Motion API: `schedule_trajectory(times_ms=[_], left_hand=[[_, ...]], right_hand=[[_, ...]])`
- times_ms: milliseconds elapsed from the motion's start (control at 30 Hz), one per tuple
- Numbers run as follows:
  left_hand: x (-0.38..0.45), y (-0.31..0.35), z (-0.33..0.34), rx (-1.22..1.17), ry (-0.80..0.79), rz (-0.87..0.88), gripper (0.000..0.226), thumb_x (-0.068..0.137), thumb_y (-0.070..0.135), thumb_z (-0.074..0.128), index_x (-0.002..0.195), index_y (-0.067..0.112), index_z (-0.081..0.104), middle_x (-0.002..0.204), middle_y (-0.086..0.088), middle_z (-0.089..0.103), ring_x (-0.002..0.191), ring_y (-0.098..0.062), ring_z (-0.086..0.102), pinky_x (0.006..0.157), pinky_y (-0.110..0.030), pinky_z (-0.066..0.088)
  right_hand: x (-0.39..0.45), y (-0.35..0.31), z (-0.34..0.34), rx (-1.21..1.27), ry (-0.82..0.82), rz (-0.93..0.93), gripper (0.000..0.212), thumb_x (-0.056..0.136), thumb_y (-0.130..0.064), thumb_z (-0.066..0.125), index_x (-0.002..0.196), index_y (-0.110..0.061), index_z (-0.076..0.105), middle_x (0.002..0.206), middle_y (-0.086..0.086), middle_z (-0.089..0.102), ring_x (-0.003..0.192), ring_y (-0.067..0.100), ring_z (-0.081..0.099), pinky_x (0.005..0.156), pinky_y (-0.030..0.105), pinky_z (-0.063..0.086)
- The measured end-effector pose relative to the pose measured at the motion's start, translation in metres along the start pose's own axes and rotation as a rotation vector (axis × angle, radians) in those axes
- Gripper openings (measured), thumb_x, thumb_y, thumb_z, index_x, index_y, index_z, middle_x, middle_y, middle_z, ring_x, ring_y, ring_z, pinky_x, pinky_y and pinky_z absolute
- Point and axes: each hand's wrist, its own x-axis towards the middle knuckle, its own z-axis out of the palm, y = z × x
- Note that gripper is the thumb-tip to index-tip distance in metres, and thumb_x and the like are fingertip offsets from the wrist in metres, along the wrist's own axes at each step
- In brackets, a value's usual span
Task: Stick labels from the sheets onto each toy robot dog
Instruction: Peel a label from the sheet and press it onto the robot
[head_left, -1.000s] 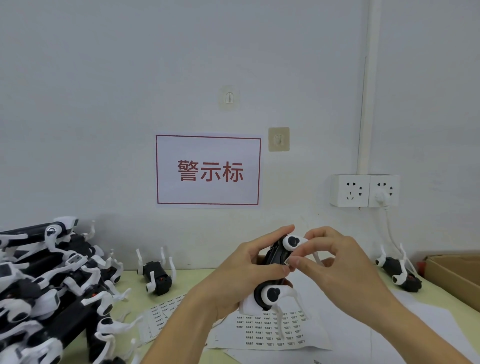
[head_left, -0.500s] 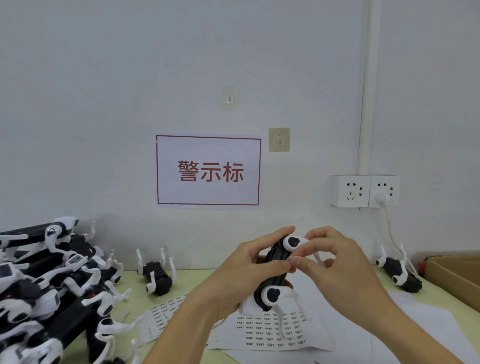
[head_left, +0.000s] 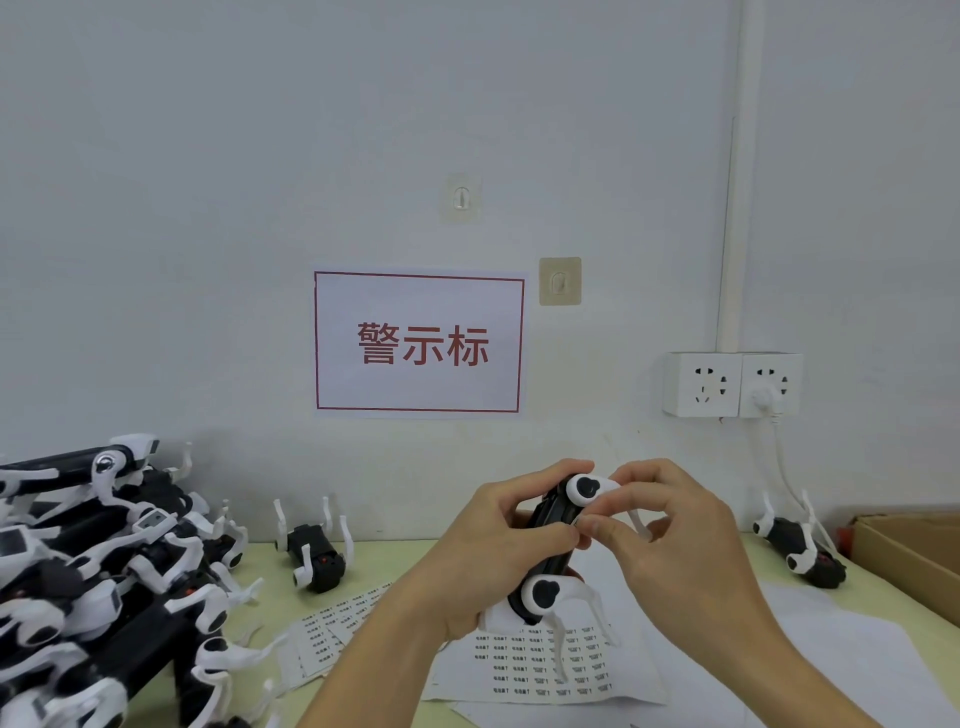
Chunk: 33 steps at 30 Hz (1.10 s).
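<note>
Black-white toy robot dog (head_left: 551, 551) gripped upright by left hand (head_left: 498, 551) for access | right hand (head_left: 670, 540) at 3 o'clock, fingertips pinched against its side, likely pressing a label | label sheet (head_left: 540, 665) at 6 o'clock, within reach

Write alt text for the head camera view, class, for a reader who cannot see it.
A person's left hand grips a black-and-white toy robot dog above the label sheets, while the right hand pinches at its side, fingertips against the body. More toy dogs are heaped at the left; a red-framed sign hangs on the wall behind.
</note>
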Motion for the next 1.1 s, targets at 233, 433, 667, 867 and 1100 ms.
schedule_trajectory(times_ms=[233,433,667,867,1100], left_hand=[[0.0005,-0.0012,0.0009,-0.001,0.001,-0.001,0.050,0.079,0.019,0.066,0.116,0.051,0.068,0.109,-0.021,0.072,0.086,-0.020,0.065,0.091,-0.041,0.053],[0.0003,-0.0008,0.0011,0.007,-0.008,-0.002,0.048,0.078,0.020,0.066,0.114,0.052,0.069,0.098,-0.009,0.074,0.079,-0.017,0.061,0.084,-0.033,0.052],[0.0001,-0.0006,0.0034,0.014,-0.003,0.007,0.048,0.079,0.021,0.066,0.114,0.054,0.068,0.100,-0.008,0.075,0.077,-0.014,0.062,0.082,-0.030,0.053],[-0.0018,0.0001,0.0036,0.038,-0.008,0.019,0.050,0.080,0.017,0.065,0.116,0.052,0.068,0.105,-0.011,0.075,0.077,-0.011,0.066,0.079,-0.027,0.055],[-0.0004,0.0013,0.0017,-0.101,-0.020,-0.001,0.051,0.079,0.016,0.065,0.117,0.049,0.069,0.109,-0.018,0.074,0.085,-0.022,0.072,0.082,-0.037,0.058]], right_hand=[[-0.0038,-0.0039,0.0037,-0.029,0.067,-0.005,0.040,0.071,-0.012,0.086,0.065,-0.049,0.072,0.096,-0.031,0.059,0.094,-0.007,0.057,0.070,0.014,0.036],[-0.0049,-0.0069,0.0038,-0.053,0.075,0.005,0.041,0.070,-0.017,0.088,0.068,-0.054,0.071,0.097,-0.037,0.057,0.088,-0.012,0.056,0.067,0.013,0.035],[-0.0032,-0.0060,0.0018,-0.041,0.084,0.037,0.035,0.069,-0.017,0.089,0.058,-0.046,0.072,0.087,-0.025,0.065,0.084,-0.011,0.057,0.068,0.015,0.037],[0.0005,-0.0058,-0.0028,-0.048,0.108,0.068,0.027,0.060,-0.022,0.093,0.051,-0.031,0.070,0.082,-0.022,0.066,0.084,-0.018,0.055,0.067,-0.001,0.035],[0.0031,-0.0011,-0.0059,0.110,0.036,0.052,0.021,0.072,-0.016,0.086,0.065,-0.029,0.071,0.080,-0.020,0.070,0.085,-0.003,0.064,0.069,0.016,0.043]])
